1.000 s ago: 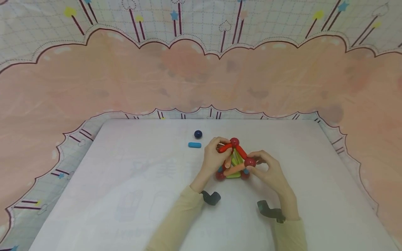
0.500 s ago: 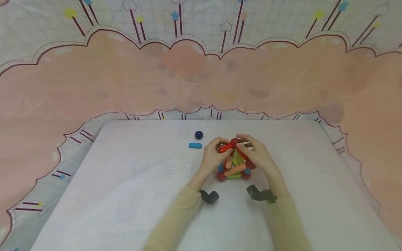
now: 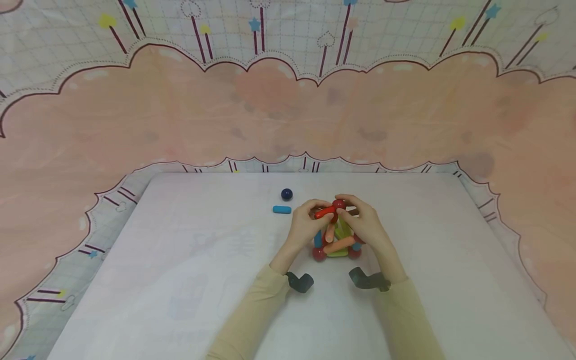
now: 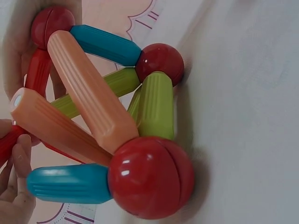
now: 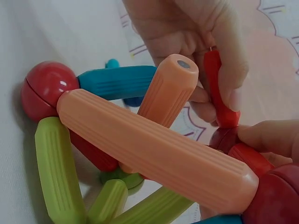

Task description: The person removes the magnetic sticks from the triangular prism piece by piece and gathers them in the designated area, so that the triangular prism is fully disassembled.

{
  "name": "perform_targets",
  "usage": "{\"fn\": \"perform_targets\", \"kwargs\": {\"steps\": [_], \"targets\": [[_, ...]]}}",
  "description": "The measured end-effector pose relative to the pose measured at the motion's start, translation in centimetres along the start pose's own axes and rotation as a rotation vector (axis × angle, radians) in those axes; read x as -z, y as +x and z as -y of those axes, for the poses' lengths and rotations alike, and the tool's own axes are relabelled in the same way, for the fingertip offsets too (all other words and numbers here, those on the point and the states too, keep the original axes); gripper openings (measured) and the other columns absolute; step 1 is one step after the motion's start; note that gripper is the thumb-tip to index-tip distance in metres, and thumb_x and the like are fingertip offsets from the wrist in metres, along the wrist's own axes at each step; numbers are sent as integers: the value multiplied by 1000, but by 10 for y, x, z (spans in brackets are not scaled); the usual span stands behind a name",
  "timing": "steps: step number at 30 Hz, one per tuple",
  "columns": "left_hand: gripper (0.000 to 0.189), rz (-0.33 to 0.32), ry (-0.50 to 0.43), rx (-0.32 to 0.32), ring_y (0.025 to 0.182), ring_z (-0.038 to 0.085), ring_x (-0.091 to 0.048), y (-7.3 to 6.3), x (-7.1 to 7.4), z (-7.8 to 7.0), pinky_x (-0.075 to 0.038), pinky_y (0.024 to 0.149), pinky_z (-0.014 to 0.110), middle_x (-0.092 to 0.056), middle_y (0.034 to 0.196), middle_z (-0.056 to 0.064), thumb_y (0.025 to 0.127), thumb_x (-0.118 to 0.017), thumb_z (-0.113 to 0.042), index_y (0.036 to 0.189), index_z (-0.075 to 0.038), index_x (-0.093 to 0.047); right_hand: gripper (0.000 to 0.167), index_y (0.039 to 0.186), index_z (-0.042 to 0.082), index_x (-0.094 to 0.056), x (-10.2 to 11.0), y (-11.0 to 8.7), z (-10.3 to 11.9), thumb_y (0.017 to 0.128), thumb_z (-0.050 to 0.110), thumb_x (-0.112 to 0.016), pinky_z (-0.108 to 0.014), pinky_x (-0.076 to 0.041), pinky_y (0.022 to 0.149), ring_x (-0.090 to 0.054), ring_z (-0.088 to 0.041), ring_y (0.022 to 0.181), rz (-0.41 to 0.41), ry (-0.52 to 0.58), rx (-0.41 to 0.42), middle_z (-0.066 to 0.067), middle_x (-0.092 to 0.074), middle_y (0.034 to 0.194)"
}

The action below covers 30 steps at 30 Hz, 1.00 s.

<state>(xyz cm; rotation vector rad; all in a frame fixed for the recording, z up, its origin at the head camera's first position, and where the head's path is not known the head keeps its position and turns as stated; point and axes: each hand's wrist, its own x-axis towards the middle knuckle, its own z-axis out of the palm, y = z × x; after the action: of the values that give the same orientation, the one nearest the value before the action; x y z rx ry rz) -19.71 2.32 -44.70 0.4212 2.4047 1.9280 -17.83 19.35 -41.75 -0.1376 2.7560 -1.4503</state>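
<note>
A magnetic construction of rods and red balls stands on the white table, with an orange rod (image 3: 339,244) across its front. My left hand (image 3: 305,226) pinches a red magnetic rod (image 3: 324,213), whose end meets the top red ball (image 3: 339,204). Around that ball my right hand (image 3: 366,222) curls its thumb and fingers; in the right wrist view its fingertips (image 5: 261,135) touch the ball. A second orange rod (image 5: 170,91) juts up with its magnet end bare. Blue rods (image 4: 70,184) and green rods (image 4: 158,105) join the lower red balls (image 4: 152,177).
A dark blue ball (image 3: 286,194) and a loose blue rod (image 3: 282,210) lie on the table (image 3: 180,280) left of the construction, beyond my left hand. Patterned cloth (image 3: 288,115) hangs behind the table. Dark wrist mounts (image 3: 300,282) sit close to the tabletop.
My right hand has left the red ball at the construction's right corner and moved up to the top ball, holding it. The left hand keeps its pinch on the red rod, nearly still.
</note>
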Motion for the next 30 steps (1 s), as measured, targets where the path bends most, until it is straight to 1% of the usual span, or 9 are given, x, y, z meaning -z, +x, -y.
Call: {"fn": "perform_targets", "kwargs": {"steps": [3, 7, 10, 14, 19, 22, 25, 27, 30], "targets": [[26, 7, -3, -9, 88, 17, -60, 0, 1, 1, -53, 78, 23, -68, 107, 13, 87, -69, -14, 112, -8, -68, 38, 134, 18, -54, 0, 0, 0, 97, 23, -57, -44, -54, 85, -60, -37, 106, 1, -3, -11, -16, -60, 129], [24, 11, 0, -26, 88, 20, -62, 0, 4, 2, -54, 77, 25, -69, 108, 13, 87, -69, -13, 111, -7, -69, 38, 135, 17, -53, -1, 0, 1, 97, 23, -57, -43, -55, 84, -60, -37, 107, 6, -5, -18, -16, -60, 129], [24, 37, 17, -40, 88, 19, -63, -1, 6, 1, -54, 76, 23, -70, 108, 14, 88, -69, -14, 110, -7, -69, 39, 135, 16, -53, 0, 0, 2, 97, 22, -56, -43, -55, 84, -60, -38, 107, 3, -14, -16, -17, -59, 129], [24, 61, 10, -28, 87, 16, -62, -2, 13, 1, -53, 76, 21, -69, 107, 13, 88, -69, -17, 110, -8, -66, 38, 135, 16, -53, 0, 0, 3, 97, 21, -56, -43, -55, 83, -60, -38, 108, -9, -25, -18, -18, -59, 129], [24, 12, -29, 6, 83, 16, -60, -4, 28, 7, -50, 74, 19, -67, 103, 13, 87, -70, -15, 107, -8, -60, 40, 137, 20, -51, 1, 0, 5, 97, 23, -56, -44, -55, 86, -58, -37, 111, 8, -20, -63, -16, -58, 132], [23, -12, -26, 17, 87, 18, -60, -5, 40, 11, -50, 73, 18, -65, 108, 13, 87, -70, -13, 107, -8, -61, 41, 138, 21, -49, 1, 0, 6, 97, 23, -55, -45, -54, 88, -56, -37, 114, 19, -19, -88, -15, -56, 134], [22, -28, -7, 20, 92, 21, -61, -6, 52, 16, -50, 76, 18, -62, 113, 13, 87, -70, -10, 108, -7, -64, 42, 138, 21, -49, 1, 0, 7, 97, 24, -55, -45, -54, 88, -55, -36, 114, 21, -18, -91, -15, -56, 134], [22, -36, 20, 20, 94, 23, -61, -6, 59, 19, -51, 79, 22, -60, 114, 13, 86, -70, -8, 108, -7, -66, 42, 138, 21, -49, 1, -1, 7, 97, 24, -55, -44, -54, 88, -55, -36, 114, 23, -18, -87, -15, -56, 133], [23, -42, 76, 24, 102, 25, -60, -6, 70, 23, -53, 90, 31, -60, 114, 13, 86, -68, -5, 109, -8, -68, 42, 138, 20, -50, 1, 0, 6, 97, 23, -56, -43, -54, 88, -55, -37, 113, 27, -11, -81, -16, -57, 133]]}}
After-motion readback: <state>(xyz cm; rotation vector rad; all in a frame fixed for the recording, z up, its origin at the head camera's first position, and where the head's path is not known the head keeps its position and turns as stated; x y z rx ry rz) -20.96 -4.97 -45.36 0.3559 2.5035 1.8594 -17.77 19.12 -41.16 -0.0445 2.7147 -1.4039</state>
